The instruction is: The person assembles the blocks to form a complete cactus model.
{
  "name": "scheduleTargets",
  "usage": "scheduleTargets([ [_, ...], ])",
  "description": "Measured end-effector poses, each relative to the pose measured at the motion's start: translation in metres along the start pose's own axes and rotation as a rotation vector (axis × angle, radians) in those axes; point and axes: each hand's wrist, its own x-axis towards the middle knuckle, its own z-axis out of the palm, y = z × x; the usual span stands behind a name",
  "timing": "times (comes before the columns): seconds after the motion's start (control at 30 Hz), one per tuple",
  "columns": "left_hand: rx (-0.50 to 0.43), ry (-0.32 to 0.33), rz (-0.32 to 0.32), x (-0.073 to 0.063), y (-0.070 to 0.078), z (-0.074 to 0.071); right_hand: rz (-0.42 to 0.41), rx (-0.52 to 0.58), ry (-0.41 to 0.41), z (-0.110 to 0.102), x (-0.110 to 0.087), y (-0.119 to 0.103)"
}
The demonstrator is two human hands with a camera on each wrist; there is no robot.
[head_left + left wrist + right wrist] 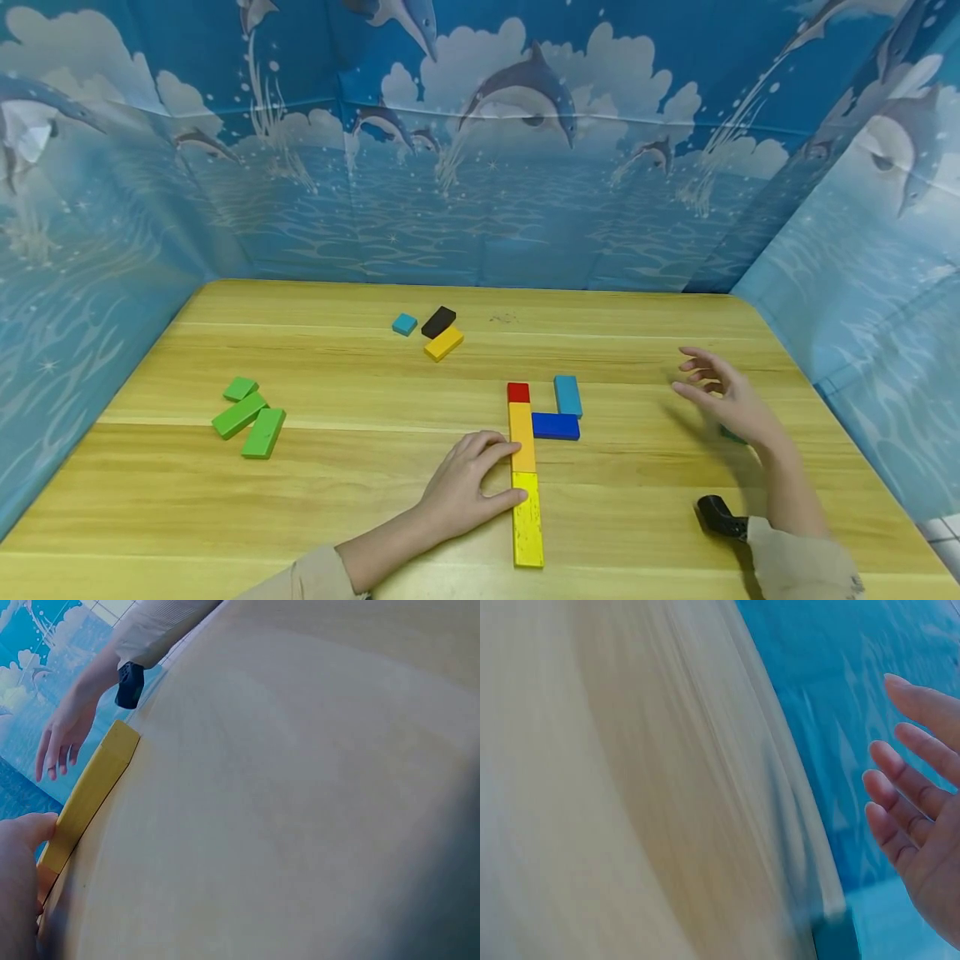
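Observation:
My left hand (467, 483) rests against a straight row of blocks, its index fingertip on the orange block (522, 454) and its thumb on the long yellow block (528, 533). A small red block (518, 392) tops the row at its far end. Touching the row's right side is a dark blue block (556, 426), with a light blue block (567, 395) standing off its far edge. Over the right of the table, my right hand (738, 408) hovers with loosely bent fingers and nothing in them. A dark green block (733, 434), mostly hidden, shows beneath it.
Several green blocks (263, 433) lie at the left. Toward the back are a small teal block (405, 324), a black block (438, 322) and a yellow-orange block (444, 343). A dolphin-print curtain (480, 217) borders the wooden table (360, 500) at the back and sides.

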Motion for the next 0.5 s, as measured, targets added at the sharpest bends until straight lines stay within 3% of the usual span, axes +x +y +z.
scheduleTargets([
  [0.2,0.003,0.004,0.006,0.001,-0.001,0.001,0.054,-0.062,0.045,-0.019,-0.02,0.013],
  [0.5,0.011,0.0,0.004,0.0,-0.001,0.002,0.051,-0.081,0.088,-0.037,-0.046,0.031],
])
